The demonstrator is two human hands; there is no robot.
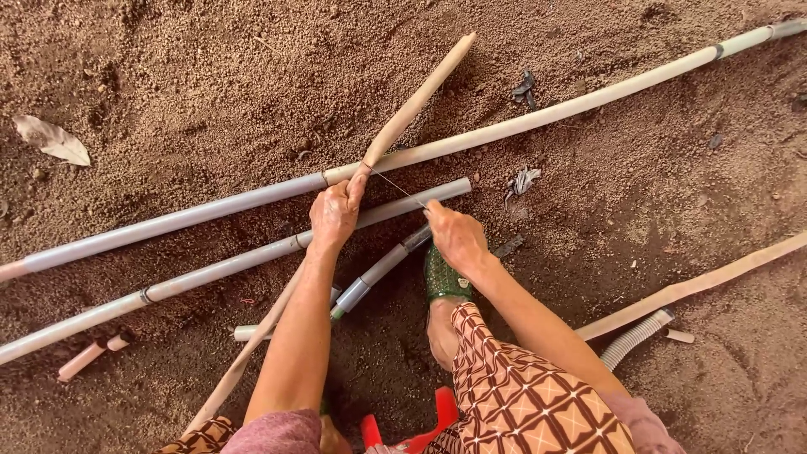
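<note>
My left hand grips a long, thin, curved wooden stick that runs from the lower left up to the upper middle. A thin wire or string stretches from that grip to my right hand, which pinches its other end. Both hands hover over a grey pipe lying on the dirt. A shorter grey pipe piece with a coupling lies just under my hands, beside my foot in a green sandal.
A longer grey-and-cream pipe crosses the ground above. Another pale strip and a corrugated hose lie at right. Small pipe offcuts sit at lower left, a dry leaf at upper left. A red stool edge shows below.
</note>
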